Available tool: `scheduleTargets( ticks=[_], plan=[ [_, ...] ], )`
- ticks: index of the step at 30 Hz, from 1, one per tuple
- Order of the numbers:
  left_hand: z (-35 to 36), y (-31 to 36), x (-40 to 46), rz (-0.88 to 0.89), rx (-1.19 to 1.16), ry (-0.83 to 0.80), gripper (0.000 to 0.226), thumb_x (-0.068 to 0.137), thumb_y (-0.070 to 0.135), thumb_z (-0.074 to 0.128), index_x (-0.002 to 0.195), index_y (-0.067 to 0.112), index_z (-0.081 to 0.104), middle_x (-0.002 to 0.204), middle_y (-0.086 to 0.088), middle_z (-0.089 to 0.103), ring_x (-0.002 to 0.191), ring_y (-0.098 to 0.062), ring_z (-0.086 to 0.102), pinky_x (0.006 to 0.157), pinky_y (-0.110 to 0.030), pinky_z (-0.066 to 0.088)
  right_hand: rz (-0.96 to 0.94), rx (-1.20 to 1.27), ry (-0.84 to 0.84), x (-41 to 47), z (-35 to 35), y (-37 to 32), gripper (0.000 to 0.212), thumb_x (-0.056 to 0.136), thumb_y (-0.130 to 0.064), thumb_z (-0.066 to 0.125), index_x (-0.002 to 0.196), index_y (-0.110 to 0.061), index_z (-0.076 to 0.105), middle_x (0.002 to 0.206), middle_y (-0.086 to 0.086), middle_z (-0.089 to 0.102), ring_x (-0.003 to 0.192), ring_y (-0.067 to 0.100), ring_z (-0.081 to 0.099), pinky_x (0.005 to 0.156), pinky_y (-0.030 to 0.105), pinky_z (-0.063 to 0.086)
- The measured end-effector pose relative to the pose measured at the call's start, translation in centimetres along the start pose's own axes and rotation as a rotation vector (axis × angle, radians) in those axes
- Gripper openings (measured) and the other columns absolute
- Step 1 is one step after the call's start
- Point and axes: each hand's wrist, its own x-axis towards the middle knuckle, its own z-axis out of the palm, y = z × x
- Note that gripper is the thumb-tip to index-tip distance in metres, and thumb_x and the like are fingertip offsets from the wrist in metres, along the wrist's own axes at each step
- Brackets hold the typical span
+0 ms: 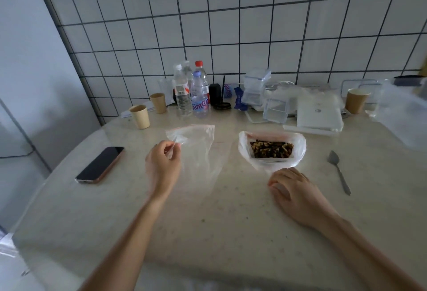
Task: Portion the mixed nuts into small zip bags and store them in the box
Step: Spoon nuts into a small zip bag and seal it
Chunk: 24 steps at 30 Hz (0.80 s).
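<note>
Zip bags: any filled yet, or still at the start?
At the start. Done: the mixed nuts sit open in their bag. In hand: left hand pinches an empty zip bag; right hand rests on the table; spoon untouched. Left: all scooping, sealing, boxing.

Dim bluish indoor light, soft shadows, wide-angle bending at edges, slight blur throughout

Clear plastic zip bag (pixel 196 149) on pale stone table (pixel 208 221), left of white plastic bag holding mixed nuts (pixel 271 149). Grey metal spoon (pixel 338 170) right of nuts. Black smartphone (pixel 99 165) far left. Clear plastic bottles (pixel 191 92) behind zip bag.
</note>
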Motion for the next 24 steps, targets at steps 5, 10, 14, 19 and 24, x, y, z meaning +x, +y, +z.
scheduleTargets(
  ticks=[5, 10, 14, 19, 24],
  plan=[
    [0.4, 4.4, -1.8, 0.025, -0.246, -0.065, 0.011, 0.097, 0.03, 0.07, 0.092, 0.021, 0.073, 0.087, 0.011, 0.074, 0.086, -0.003, 0.067, 0.07, -0.013, 0.046, 0.175, 0.264, 0.143, 1.2, -0.4, -1.2, 0.015, 0.094, -0.025, 0.074, 0.109, -0.024, 0.071, 0.108, -0.013, 0.069, 0.098, -0.008, 0.062, 0.08, 0.012, 0.047],
    [2.6, 8.1, -5.4, 0.117, -0.408, -0.25, 0.008, 0.096, 0.029, 0.073, 0.096, 0.021, 0.072, 0.089, 0.014, 0.073, 0.085, 0.006, 0.066, 0.073, -0.007, 0.047, 0.384, 0.801, 0.098, 4.7, -3.3, -3.3, 0.057, 0.086, -0.045, 0.081, 0.134, -0.026, 0.056, 0.117, -0.008, 0.072, 0.106, 0.005, 0.07, 0.093, 0.03, 0.056],
    [4.5, 10.0, -7.6, 0.164, -0.41, -0.348, 0.017, 0.089, 0.017, 0.08, 0.09, 0.018, 0.063, 0.084, 0.009, 0.07, 0.08, -0.005, 0.066, 0.07, -0.02, 0.052, 0.466, 0.973, 0.167, 4.9, -4.9, -4.4, 0.047, 0.082, -0.059, 0.077, 0.116, -0.031, 0.061, 0.095, -0.014, 0.079, 0.086, 0.001, 0.075, 0.067, 0.015, 0.058],
    [5.7, 10.4, -8.7, 0.285, -0.444, -0.419, 0.056, 0.083, 0.006, 0.084, 0.118, 0.023, 0.044, 0.084, 0.01, 0.077, 0.083, -0.004, 0.072, 0.074, -0.013, 0.051, 0.567, 0.953, 0.308, 4.2, -6.1, -4.4, 0.055, 0.098, -0.055, 0.062, 0.085, -0.002, 0.067, 0.088, 0.025, 0.072, 0.072, 0.019, 0.063, 0.063, 0.014, 0.051],
    [6.0, 10.6, -8.6, 0.526, -0.304, -0.462, 0.086, 0.078, -0.005, 0.082, 0.147, 0.019, 0.035, 0.087, 0.018, 0.073, 0.088, 0.005, 0.068, 0.08, -0.005, 0.047, 0.625, 0.919, 0.291, 3.8, -7.1, -4.9, 0.061, 0.102, -0.056, 0.053, 0.082, 0.002, 0.057, 0.079, 0.023, 0.058, 0.073, 0.02, 0.054, 0.07, 0.031, 0.047]
  ],
)
